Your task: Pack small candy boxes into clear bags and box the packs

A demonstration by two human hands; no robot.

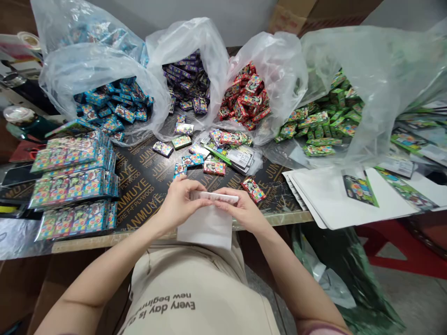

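Above the table's front edge, my left hand (181, 200) and my right hand (245, 208) grip a white card (206, 228) between thumbs and fingers. Its top edge shows as a narrow pale strip between them, and the lower part hangs down in front of my apron. Just beyond my hands lie loose small packets: a red packet (214, 167), a blue packet (192, 160) and a dark purple packet (162, 149). Another red packet (253, 189) rests close to my right fingers. The far side of the card is hidden.
Plastic bags hold blue packets (122, 100), purple packets (185, 79), red packets (246, 95) and green packets (331, 116). Wrapped packet sets (73, 186) are stacked at left. White sheets (324, 195) overhang the table edge at right. Printed cards (240, 157) lie mid-table.
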